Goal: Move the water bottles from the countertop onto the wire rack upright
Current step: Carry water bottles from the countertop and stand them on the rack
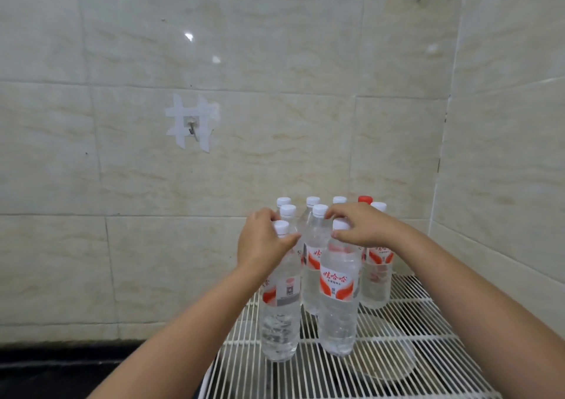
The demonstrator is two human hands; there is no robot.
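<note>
Gripping two front bottles by their necks, your left hand (pixel 263 239) on the left bottle (pixel 279 303) and right hand (pixel 356 225) on the right bottle (pixel 339 294), you hold both upright on the wire rack (pixel 397 365).

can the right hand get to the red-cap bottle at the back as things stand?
Probably not cleanly. The red-cap bottle stands in the back row behind white-cap bottles, and the right hand grips the front right bottle; only its cap looks reachable from above.

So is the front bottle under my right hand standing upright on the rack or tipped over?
Upright. The bottle stands with its base on the wire rack, cap on top, with the right hand gripping its neck.
</note>
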